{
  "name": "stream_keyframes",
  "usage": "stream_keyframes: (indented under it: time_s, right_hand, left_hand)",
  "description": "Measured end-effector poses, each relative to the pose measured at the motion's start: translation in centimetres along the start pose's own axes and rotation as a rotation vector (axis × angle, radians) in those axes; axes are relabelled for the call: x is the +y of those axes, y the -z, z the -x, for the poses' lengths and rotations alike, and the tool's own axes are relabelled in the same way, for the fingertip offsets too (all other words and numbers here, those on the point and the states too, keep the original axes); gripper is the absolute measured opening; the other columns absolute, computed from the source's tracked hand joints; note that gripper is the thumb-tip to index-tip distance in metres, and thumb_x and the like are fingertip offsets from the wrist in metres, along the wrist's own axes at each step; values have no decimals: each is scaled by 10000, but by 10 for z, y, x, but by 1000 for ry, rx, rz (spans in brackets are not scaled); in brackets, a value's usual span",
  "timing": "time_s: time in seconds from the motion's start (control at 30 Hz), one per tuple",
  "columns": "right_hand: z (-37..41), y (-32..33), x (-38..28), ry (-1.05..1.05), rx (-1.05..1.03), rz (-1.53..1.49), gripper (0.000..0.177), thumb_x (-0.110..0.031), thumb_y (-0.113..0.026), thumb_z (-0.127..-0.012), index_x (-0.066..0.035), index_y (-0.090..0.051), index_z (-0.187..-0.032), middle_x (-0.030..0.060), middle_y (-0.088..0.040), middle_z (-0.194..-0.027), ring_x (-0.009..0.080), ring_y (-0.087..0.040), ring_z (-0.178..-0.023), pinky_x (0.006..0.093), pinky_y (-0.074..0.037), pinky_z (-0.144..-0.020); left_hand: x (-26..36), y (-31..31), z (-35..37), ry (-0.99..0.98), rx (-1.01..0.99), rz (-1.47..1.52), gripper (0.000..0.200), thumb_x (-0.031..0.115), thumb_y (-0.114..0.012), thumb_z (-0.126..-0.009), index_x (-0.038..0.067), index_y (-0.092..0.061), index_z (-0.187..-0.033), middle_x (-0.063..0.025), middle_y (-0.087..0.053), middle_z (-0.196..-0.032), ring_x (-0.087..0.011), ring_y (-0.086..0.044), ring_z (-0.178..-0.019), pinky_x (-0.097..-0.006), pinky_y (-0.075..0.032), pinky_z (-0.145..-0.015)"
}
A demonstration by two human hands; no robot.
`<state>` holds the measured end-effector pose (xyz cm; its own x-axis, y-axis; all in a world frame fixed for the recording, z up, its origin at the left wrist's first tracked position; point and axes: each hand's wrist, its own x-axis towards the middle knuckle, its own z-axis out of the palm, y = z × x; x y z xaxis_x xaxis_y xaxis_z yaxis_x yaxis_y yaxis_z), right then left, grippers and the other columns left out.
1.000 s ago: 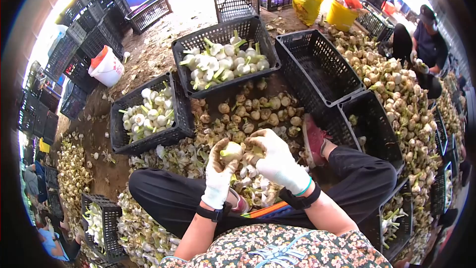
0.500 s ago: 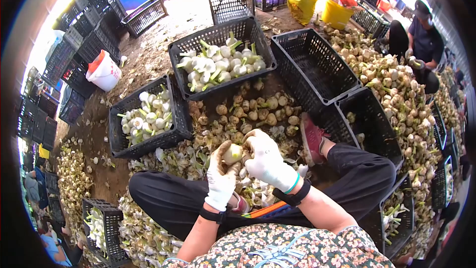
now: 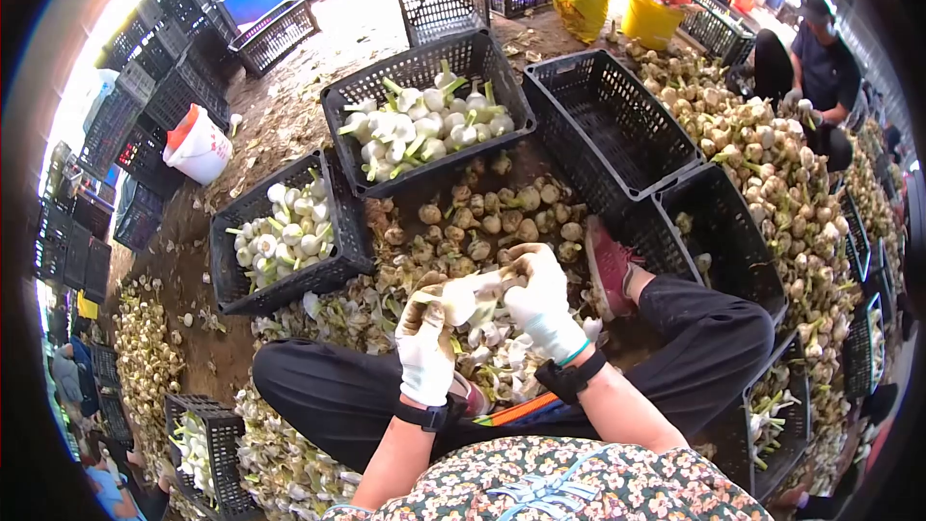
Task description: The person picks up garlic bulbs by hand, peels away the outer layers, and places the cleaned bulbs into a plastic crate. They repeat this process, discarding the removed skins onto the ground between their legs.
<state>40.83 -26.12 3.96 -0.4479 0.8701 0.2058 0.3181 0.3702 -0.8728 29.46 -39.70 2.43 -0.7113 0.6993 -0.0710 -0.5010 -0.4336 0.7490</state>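
Observation:
My left hand (image 3: pixel 424 352), in a soiled white glove, is closed round a pale garlic bulb (image 3: pixel 458 302) above my lap. My right hand (image 3: pixel 542 301), gloved too, pinches a strip of garlic skin (image 3: pixel 490 282) that stretches out from the bulb. Its fingertips are partly hidden and a little blurred. Beneath both hands lie loose peelings (image 3: pixel 497 359). Unpeeled brownish bulbs (image 3: pixel 502 217) are spread on the ground just beyond them.
Two black crates of whitish garlic, one ahead (image 3: pixel 526 125) and one at left (image 3: pixel 220 275), stand before me. Another crate (image 3: pixel 617 63) is at right, beside a long heap of unpeeled garlic (image 3: pixel 762 169). A co-worker (image 3: pixel 828 63) sits behind the heap. A white bucket (image 3: pixel 204 156) stands left.
My right hand has moved right, away from the bulb, drawing a strip of skin out. The left hand still holds the bulb and has shifted slightly.

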Motion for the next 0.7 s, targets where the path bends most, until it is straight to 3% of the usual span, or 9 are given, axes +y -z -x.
stream_keyframes:
  time_s: [0.17,0.23,0.27,0.33,0.37,0.4,0.47,0.6,0.7]
  right_hand:
    - [5,7,80,49,-71,352,127,-130,-653,-705,-10,-646,-745,218,-641,-923,385,-623,-855,426,-511,-747]
    - [14,11,106,-260,-576,434,235,-240,-640,-711,-14,-697,-741,254,-659,-822,422,-637,-808,465,-511,-727]
    - [19,17,117,-177,-779,544,293,-271,-618,-708,-4,-723,-763,267,-656,-779,431,-652,-772,476,-519,-723]
    - [24,13,150,-315,-860,615,368,-367,-674,-748,-16,-730,-843,234,-687,-862,384,-671,-866,452,-520,-838]
    - [16,14,152,-284,-797,645,328,-312,-678,-729,-14,-730,-856,261,-680,-934,392,-663,-917,447,-519,-850]
    - [8,8,163,-535,-481,533,337,-208,-642,-742,2,-700,-999,296,-659,-992,427,-642,-958,463,-513,-860]
    - [-6,4,178,-357,-25,587,377,-125,-581,-776,14,-626,-1124,308,-643,-1006,461,-623,-971,483,-507,-867]
    - [-61,-1,223,-502,41,598,324,-123,-552,-810,-1,-620,-1102,285,-653,-1016,448,-624,-997,480,-503,-898]
    - [-82,1,239,-539,-219,676,325,-116,-567,-788,-9,-666,-1078,257,-663,-1089,396,-627,-1062,459,-498,-928]
  left_hand:
    - [4,-2,-8,147,-127,285,244,195,-587,-971,93,-615,-1191,-106,-611,-1286,-279,-567,-1208,-496,-445,-1042]
    - [5,-6,-12,186,-102,384,243,296,-538,-994,167,-625,-1180,-88,-588,-1336,-318,-552,-1229,-616,-399,-1051]
    - [6,-8,-14,228,-43,493,259,282,-553,-989,87,-607,-1150,-141,-607,-1265,-335,-569,-1193,-573,-460,-1022]
    - [3,8,-26,340,115,519,293,258,-557,-990,-3,-574,-1122,-182,-625,-1144,-341,-593,-1137,-520,-521,-982]
    - [-4,26,-39,383,251,494,324,237,-567,-987,-63,-542,-1106,-201,-617,-1070,-343,-604,-1100,-469,-557,-955]
    - [0,30,-52,373,325,421,324,240,-565,-988,-59,-543,-1109,-209,-609,-1103,-348,-606,-1091,-474,-551,-969]
    - [23,32,-81,184,459,472,348,247,-573,-986,-70,-537,-1124,-217,-605,-1146,-359,-602,-1103,-472,-543,-986]
    - [81,34,-120,-95,300,626,338,288,-601,-971,-28,-553,-1079,-229,-636,-1092,-347,-644,-1039,-464,-546,-973]
    - [49,57,-115,89,210,456,295,242,-631,-954,13,-552,-1122,-186,-634,-1102,-300,-650,-1017,-435,-570,-903]
